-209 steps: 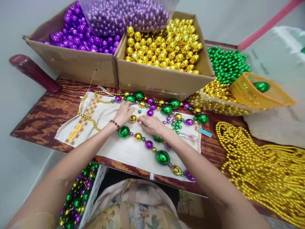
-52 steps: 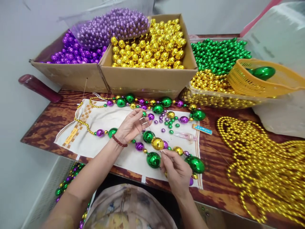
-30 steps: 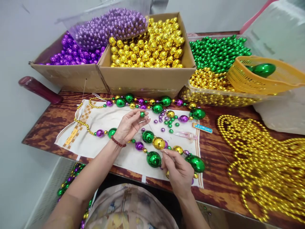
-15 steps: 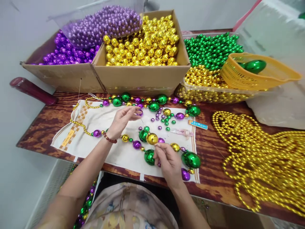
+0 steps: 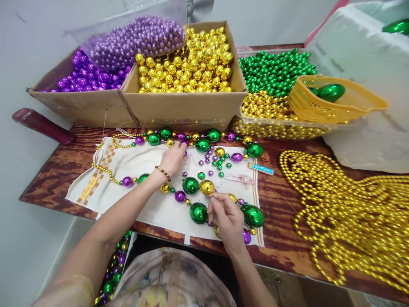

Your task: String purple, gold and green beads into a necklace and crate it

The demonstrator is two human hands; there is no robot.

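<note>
My left hand (image 5: 174,158), a bead bracelet on its wrist, has its fingertips closed around a purple bead (image 5: 185,152), partly hidden, just below the upper bead strand. With thumb and fingers pinched, my right hand (image 5: 227,215) grips the thin string right below a shiny gold bead (image 5: 207,187). Above that bead, a small green bead (image 5: 201,175) sits along the thin line, which slants up toward my left hand. A large green bead (image 5: 191,185) lies left of the gold one. The lower strand, with a big green bead (image 5: 198,212), runs beside and under my right hand.
A white cloth (image 5: 128,200) covers part of the wooden table, with loose small beads and a pink clip (image 5: 239,179) on it. Behind stand a cardboard box (image 5: 185,111) of gold beads and a yellow basket (image 5: 361,102). Gold bead strings (image 5: 358,221) lie right.
My left hand has lowered onto the purple bead, away from the thin line. The small green bead now sits apart from the large green one. My right hand keeps its pinch; the view shifted slightly.
</note>
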